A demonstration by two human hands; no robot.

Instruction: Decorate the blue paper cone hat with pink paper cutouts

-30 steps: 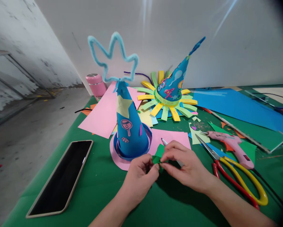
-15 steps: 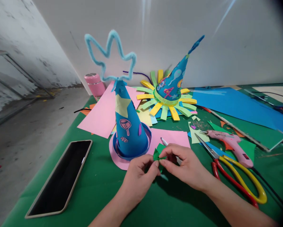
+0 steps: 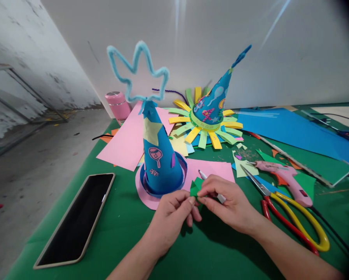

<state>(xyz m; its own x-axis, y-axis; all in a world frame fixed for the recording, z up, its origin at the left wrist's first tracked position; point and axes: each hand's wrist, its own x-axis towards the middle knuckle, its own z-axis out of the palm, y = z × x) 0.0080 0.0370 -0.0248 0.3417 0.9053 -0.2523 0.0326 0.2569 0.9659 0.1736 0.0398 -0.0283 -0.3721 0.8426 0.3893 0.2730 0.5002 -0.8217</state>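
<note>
A small folded green paper piece (image 3: 195,186) is pinched between my two hands. My left hand (image 3: 176,212) grips its lower left edge between thumb and fingers. From the right, my right hand (image 3: 228,200) pinches the same piece with thumb and forefinger. Just behind my left hand stands a blue cone hat (image 3: 159,155) with a pale yellow star, pink stickers and a light blue fuzzy wire shape (image 3: 141,46) on top. Its brim rests over a pink sheet. A white marker (image 3: 203,175) lies partly hidden behind my right hand.
A black-screened phone (image 3: 78,217) lies left. Scissors (image 3: 297,221) and a pink glue gun (image 3: 285,179) lie right. Behind are a second cone hat (image 3: 211,105) with yellow and green strips, a pink bottle (image 3: 118,107), blue sheets (image 3: 297,128) and paper scraps.
The green piece has turned slightly in my fingers and shows a pointed fold. My left hand's lower fingers have spread a little. The view has shifted slightly.
</note>
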